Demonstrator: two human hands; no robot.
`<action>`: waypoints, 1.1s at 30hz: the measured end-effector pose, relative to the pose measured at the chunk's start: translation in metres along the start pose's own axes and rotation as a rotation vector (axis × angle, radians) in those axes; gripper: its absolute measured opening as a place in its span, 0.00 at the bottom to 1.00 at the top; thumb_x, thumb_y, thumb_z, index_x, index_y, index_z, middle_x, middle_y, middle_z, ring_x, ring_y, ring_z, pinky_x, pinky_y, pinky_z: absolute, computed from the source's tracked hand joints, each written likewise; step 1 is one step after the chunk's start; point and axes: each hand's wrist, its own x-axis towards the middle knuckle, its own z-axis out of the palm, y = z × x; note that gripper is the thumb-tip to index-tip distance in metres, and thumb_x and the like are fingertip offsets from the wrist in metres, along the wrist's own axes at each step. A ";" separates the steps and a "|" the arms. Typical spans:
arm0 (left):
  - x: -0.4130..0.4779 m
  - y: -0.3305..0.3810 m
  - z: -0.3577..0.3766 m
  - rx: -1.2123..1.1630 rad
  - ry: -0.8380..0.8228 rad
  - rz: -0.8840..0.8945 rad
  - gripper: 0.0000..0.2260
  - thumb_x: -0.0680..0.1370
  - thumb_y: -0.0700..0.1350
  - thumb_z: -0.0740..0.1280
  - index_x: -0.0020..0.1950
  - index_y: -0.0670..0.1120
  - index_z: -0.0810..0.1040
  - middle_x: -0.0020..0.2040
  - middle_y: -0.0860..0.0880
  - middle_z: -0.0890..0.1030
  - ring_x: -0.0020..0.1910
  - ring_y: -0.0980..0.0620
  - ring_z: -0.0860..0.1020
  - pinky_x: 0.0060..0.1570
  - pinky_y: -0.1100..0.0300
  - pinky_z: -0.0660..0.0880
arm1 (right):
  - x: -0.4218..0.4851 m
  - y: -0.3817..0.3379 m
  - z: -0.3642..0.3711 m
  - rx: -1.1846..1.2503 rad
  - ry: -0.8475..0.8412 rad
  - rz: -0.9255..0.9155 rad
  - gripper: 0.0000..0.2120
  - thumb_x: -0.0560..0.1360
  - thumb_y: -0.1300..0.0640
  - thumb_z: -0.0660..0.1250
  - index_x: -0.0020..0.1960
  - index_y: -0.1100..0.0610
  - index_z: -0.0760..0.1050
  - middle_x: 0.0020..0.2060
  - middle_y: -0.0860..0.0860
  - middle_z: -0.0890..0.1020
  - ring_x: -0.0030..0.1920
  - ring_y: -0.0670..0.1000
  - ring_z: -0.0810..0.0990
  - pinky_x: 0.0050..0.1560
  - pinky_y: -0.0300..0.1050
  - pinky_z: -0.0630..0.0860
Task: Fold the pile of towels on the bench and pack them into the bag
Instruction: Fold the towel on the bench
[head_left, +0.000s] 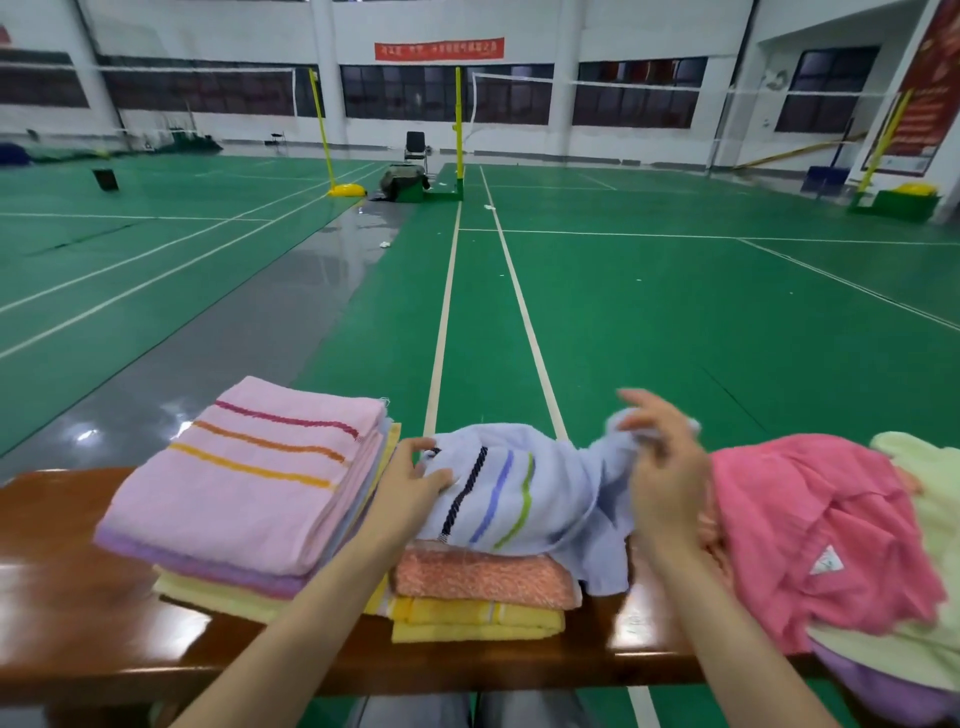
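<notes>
A light blue towel (524, 493) with dark, blue and green stripes lies crumpled on a small stack of an orange towel (483, 577) and a yellow towel (475, 618). My left hand (410, 480) holds its left edge between thumb and fingers. My right hand (662, 462) pinches its raised right corner. To the left stands a folded stack topped by a pink striped towel (249, 473). At the right lies an unfolded pile with a coral-pink towel (810, 535), a pale green towel (930, 525) and a purple towel (878, 686). No bag is in view.
The towels rest on a glossy brown wooden bench (62, 582) that runs across the bottom of the view. Beyond it spreads a green sports court floor (675, 322) with white lines, net posts and a chair far off.
</notes>
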 end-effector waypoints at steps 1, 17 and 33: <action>-0.003 0.000 0.000 -0.022 -0.024 0.063 0.10 0.77 0.40 0.64 0.56 0.50 0.70 0.47 0.46 0.77 0.37 0.45 0.79 0.41 0.51 0.78 | -0.008 -0.003 0.009 -0.027 -0.236 -0.180 0.17 0.63 0.78 0.56 0.39 0.61 0.78 0.42 0.50 0.81 0.45 0.47 0.78 0.47 0.40 0.75; -0.001 -0.039 0.024 0.141 -0.280 -0.115 0.16 0.76 0.46 0.67 0.32 0.46 0.66 0.32 0.49 0.68 0.32 0.55 0.67 0.32 0.68 0.63 | -0.086 0.006 0.015 0.242 -0.612 0.252 0.12 0.65 0.67 0.57 0.33 0.52 0.73 0.30 0.46 0.78 0.34 0.46 0.75 0.39 0.39 0.73; -0.011 -0.045 0.014 0.109 -0.393 -0.127 0.14 0.72 0.56 0.70 0.40 0.46 0.76 0.40 0.48 0.79 0.43 0.52 0.77 0.46 0.60 0.74 | -0.079 0.002 0.035 0.068 -0.515 0.610 0.12 0.71 0.62 0.72 0.51 0.57 0.72 0.41 0.51 0.80 0.42 0.49 0.79 0.40 0.35 0.75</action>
